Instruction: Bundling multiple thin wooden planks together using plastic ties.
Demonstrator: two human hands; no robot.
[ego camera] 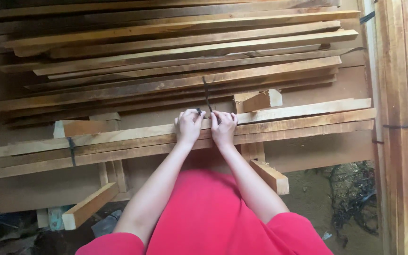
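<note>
A bundle of long wooden strips point(308, 120) lies crosswise in front of me on low wooden supports. My left hand point(188, 126) and my right hand point(224, 127) rest side by side on the middle of the bundle. Both pinch a thin dark strap point(207, 96) that rises from between them and stands up over the wood. A second dark strap point(71, 150) is wrapped around the bundle further left.
Behind lies a large loose stack of long wooden strips point(180, 56). Short wooden blocks point(89, 204) jut out beneath the bundle. Upright tied planks point(400, 118) stand at the right edge. Sawdust and dirt floor point(350, 198) shows at lower right.
</note>
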